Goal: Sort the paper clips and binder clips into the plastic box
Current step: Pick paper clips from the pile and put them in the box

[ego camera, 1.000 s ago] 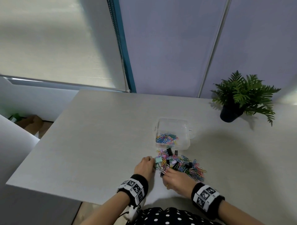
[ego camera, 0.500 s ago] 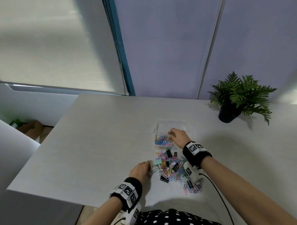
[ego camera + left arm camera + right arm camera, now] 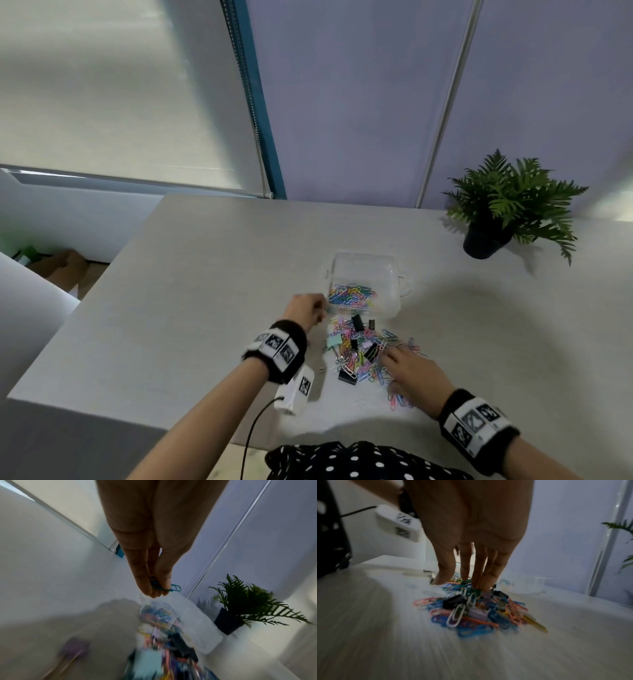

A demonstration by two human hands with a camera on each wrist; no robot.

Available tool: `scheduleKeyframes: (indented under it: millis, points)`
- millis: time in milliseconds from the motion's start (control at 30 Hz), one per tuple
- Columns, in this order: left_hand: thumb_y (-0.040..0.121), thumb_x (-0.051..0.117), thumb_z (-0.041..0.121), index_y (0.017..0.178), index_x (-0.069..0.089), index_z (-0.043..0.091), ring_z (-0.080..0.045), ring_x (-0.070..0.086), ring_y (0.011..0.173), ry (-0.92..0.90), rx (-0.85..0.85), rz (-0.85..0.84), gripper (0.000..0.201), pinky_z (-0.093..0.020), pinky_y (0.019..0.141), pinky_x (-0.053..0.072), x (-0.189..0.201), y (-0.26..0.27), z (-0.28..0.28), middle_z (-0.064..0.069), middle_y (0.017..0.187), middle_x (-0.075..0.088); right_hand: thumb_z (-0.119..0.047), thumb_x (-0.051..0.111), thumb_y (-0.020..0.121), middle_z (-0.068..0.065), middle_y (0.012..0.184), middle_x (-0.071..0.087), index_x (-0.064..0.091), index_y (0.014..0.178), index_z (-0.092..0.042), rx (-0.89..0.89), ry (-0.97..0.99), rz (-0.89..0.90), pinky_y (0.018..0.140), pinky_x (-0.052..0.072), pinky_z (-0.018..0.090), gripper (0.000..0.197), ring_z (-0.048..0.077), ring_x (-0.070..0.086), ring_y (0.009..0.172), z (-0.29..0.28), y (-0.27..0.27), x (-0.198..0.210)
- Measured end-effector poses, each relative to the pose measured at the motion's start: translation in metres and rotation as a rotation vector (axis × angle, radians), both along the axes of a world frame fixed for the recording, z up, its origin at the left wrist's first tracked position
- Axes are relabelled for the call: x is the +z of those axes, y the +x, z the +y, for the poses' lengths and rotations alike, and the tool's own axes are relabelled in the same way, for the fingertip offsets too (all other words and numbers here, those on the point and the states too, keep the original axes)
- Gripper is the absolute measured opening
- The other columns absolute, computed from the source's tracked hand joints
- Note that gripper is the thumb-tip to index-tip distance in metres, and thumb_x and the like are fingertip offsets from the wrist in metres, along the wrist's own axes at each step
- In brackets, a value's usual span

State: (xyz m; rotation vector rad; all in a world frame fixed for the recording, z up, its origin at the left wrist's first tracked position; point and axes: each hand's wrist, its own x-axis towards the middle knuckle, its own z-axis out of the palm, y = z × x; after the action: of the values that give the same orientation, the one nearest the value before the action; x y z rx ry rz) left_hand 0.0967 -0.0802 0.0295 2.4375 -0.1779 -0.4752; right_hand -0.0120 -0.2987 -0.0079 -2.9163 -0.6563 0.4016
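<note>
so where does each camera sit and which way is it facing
Head: looks down at the grey table; both forearms show.
Left wrist: looks along the left hand, pinching a teal wire paper clip above the clear plastic box.
Right wrist: looks along the right hand into the colourful clip pile.
All share the pile and box.

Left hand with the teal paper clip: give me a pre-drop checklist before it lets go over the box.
1. Left hand fingers pinch the teal paper clip: ok.
2. Plastic box open, no lid in the way: ok.
3. Near compartment already holds paper clips, matching type: ok.
4. Left hand over the box: not ok, it sits just left of the rim in the head view.
5. Right hand clear of the box, on the loose pile: ok.
6. Only one clip pinched: cannot tell.
</note>
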Motion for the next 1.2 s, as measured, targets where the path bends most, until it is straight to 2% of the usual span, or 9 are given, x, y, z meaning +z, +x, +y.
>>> scheduleKeyframes:
  millis: [100,200,367,433,600,800,900,1067,1200]
  points:
    - [0.09,0.051,0.002,0.106,0.062,-0.001,-0.026,0.064,0.094,0.003,0.021,-0.019,0.02,-0.029,0.089,0.052,0.003,0.033,-0.021,-0.017,0.105,0.066,-0.039,0.087,0.044,-0.001,0.095,0.064,0.06,0.096,-0.018,0.01,-0.065,-0.007,0.062,0.056,0.027,0.063,0.016,0.062,0.08,0.006,-0.005,-0.012]
    - [0.089,0.051,0.001,0.108,0.063,0.002,-0.028,0.061,0.106,0.095,-0.074,-0.035,0.022,-0.032,0.096,0.047,0.0,0.053,-0.036,-0.017,0.113,0.065,-0.042,0.089,0.026,-0.004,0.082,0.064,0.061,0.084,-0.021,0.008,-0.086,0.007,0.047,0.052,0.022,0.068,0.011,0.06,0.065,0.012,-0.005,-0.018]
    - [0.09,0.052,0.006,0.121,0.056,0.005,-0.029,0.055,0.114,0.149,-0.226,-0.096,0.031,-0.032,0.101,0.04,-0.007,0.051,-0.036,-0.016,0.122,0.06,-0.025,0.091,0.036,0.0,0.083,0.062,0.049,0.086,-0.018,0.019,0.004,-0.037,0.037,0.049,0.022,0.066,0.014,0.058,0.065,0.009,-0.001,-0.023]
    - [0.09,0.049,0.003,0.119,0.057,0.006,-0.027,0.057,0.11,0.086,-0.229,-0.159,0.03,-0.029,0.099,0.041,-0.007,0.041,-0.026,-0.015,0.119,0.06,-0.022,0.092,0.032,-0.003,0.077,0.06,0.048,0.081,-0.02,0.037,0.01,-0.069,0.034,0.044,0.019,0.066,0.011,0.056,0.059,0.008,0.001,-0.023]
    - [0.089,0.047,-0.003,0.104,0.064,0.002,-0.022,0.062,0.096,-0.026,-0.385,-0.204,0.024,-0.021,0.091,0.047,-0.008,-0.004,-0.004,-0.012,0.106,0.066,-0.026,0.089,0.041,-0.008,0.071,0.059,0.056,0.071,-0.024,0.145,-0.01,-0.147,0.047,0.045,0.019,0.045,0.01,0.053,0.06,0.005,0.006,-0.029]
    - [0.093,0.048,0.015,0.116,0.06,0.017,-0.023,0.048,0.115,0.254,-0.743,-0.249,0.026,-0.042,0.085,0.052,-0.028,-0.053,-0.017,-0.006,0.121,0.056,-0.024,0.085,0.048,-0.007,0.071,0.06,0.06,0.07,-0.021,0.157,0.024,-0.229,0.049,0.047,0.02,0.033,0.011,0.056,0.065,0.006,0.014,-0.027]
    - [0.093,0.048,0.015,0.119,0.056,0.015,-0.028,0.047,0.115,0.384,-0.718,-0.267,0.027,-0.044,0.087,0.051,-0.031,-0.059,-0.019,-0.012,0.121,0.05,-0.027,0.087,0.044,-0.006,0.071,0.06,0.058,0.069,-0.02,0.115,0.009,-0.189,0.047,0.049,0.02,0.039,0.01,0.058,0.065,0.003,0.018,-0.028]
    - [0.093,0.046,0.023,0.108,0.059,0.016,-0.022,0.047,0.114,0.387,-0.651,-0.211,0.021,-0.039,0.089,0.05,-0.032,-0.056,-0.002,-0.006,0.117,0.052,-0.031,0.089,0.038,-0.009,0.063,0.058,0.045,0.072,-0.022,0.018,0.085,-0.139,0.038,0.041,0.017,0.056,0.007,0.056,0.054,0.005,0.017,-0.022]
    - [0.093,0.045,0.015,0.11,0.056,0.01,-0.025,0.051,0.107,0.293,-0.607,-0.231,0.021,-0.039,0.084,0.05,-0.034,-0.053,-0.013,-0.009,0.115,0.052,-0.029,0.087,0.045,-0.002,0.08,0.061,0.055,0.085,-0.016,0.095,0.135,-0.159,0.054,0.049,0.023,0.053,0.015,0.059,0.072,0.02,0.016,-0.019]
